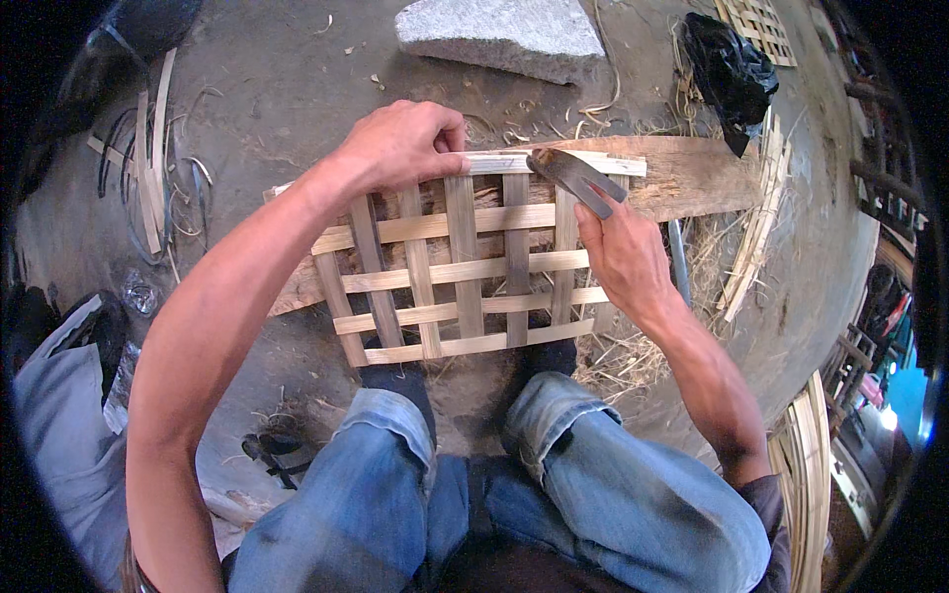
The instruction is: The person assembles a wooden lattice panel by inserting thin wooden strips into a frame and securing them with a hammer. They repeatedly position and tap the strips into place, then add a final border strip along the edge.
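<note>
A woven panel of pale and grey-brown bamboo strips [465, 269] lies over a rough wooden board [702, 178], its near edge reaching toward my feet. Along its far edge runs a pale rim strip [499, 164]. My left hand [410, 146] is closed on that rim, thumb and fingers pinching it left of the middle. In my right hand [625, 255] is a claw hammer [573, 181], its claw pointing back toward my thumb. The hammer's striking face is at the rim strip, right of my left hand; I cannot tell whether it touches. My fingers hide part of its handle.
A grey stone block [499, 40] lies beyond the board. To the right are a black plastic bag [730, 74], bundled bamboo strips [756, 232] and straw-like shavings [633, 361]. Loose strips [156, 158] lie at the left. My knees frame the near side.
</note>
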Demonstrator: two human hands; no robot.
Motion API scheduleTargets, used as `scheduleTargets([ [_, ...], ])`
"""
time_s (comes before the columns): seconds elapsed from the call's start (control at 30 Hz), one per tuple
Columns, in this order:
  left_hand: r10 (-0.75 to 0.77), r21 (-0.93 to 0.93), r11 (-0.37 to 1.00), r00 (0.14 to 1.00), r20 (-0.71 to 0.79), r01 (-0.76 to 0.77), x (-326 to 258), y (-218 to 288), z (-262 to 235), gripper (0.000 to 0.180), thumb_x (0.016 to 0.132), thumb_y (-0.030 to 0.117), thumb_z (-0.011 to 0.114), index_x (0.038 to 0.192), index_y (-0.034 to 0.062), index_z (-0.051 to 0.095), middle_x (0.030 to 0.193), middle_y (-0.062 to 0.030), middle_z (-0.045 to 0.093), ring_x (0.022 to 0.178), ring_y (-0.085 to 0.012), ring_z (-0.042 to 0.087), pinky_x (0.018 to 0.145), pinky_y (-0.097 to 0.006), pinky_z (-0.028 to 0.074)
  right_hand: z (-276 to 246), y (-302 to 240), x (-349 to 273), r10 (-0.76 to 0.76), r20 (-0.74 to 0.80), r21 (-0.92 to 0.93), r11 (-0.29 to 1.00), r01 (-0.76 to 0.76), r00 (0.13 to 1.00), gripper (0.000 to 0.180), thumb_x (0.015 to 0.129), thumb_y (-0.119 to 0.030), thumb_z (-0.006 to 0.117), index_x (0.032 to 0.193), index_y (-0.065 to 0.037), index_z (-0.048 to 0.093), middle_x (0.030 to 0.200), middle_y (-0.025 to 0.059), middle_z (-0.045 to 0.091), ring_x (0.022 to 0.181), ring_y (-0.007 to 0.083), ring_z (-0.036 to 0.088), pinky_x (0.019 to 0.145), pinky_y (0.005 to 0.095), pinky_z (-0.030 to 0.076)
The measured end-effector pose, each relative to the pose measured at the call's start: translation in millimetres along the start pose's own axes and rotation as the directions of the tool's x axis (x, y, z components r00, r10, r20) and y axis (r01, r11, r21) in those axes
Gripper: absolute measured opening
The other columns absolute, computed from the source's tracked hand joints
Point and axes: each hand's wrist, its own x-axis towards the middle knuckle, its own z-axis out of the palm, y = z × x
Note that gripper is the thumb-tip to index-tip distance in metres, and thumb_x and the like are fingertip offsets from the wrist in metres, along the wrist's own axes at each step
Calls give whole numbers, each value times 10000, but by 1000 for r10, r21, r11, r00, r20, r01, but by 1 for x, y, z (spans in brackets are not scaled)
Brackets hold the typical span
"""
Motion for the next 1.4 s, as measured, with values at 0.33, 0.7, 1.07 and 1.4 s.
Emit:
scheduleTargets([
  [0.33,38,-4,999,997,-64,-39,-1,-1,5,270,842,316,716,918,62,665,868,-111,710,822,-271,685,743,-408,527,-11,-6,8,51,7,157,986,-51,999,241,984,-195,513,1123,-7,454,708,265,607,677,492,604,585,565,447],
  [0.7,86,54,995,995,-48,-83,1,-8,5,345,838,408,709,901,71,671,861,-107,705,838,-276,681,747,-420,524,-45,-9,9,66,33,88,994,-69,997,187,980,-131,498,1101,8,473,675,260,582,675,480,596,602,562,419],
  [1.07,90,69,994,996,-29,-88,6,-6,4,343,823,383,730,854,49,656,809,-115,696,787,-284,678,717,-417,513,17,-23,-6,135,-128,15,991,-134,983,207,988,-207,508,1056,-20,450,760,272,637,752,493,622,630,568,489],
  [1.4,59,60,996,998,16,-60,6,-12,2,358,811,423,709,892,78,666,851,-114,704,853,-286,678,755,-433,517,19,-31,-1,184,-116,48,983,-180,976,221,990,-224,502,1066,-22,456,731,291,619,731,499,616,627,583,471],
])
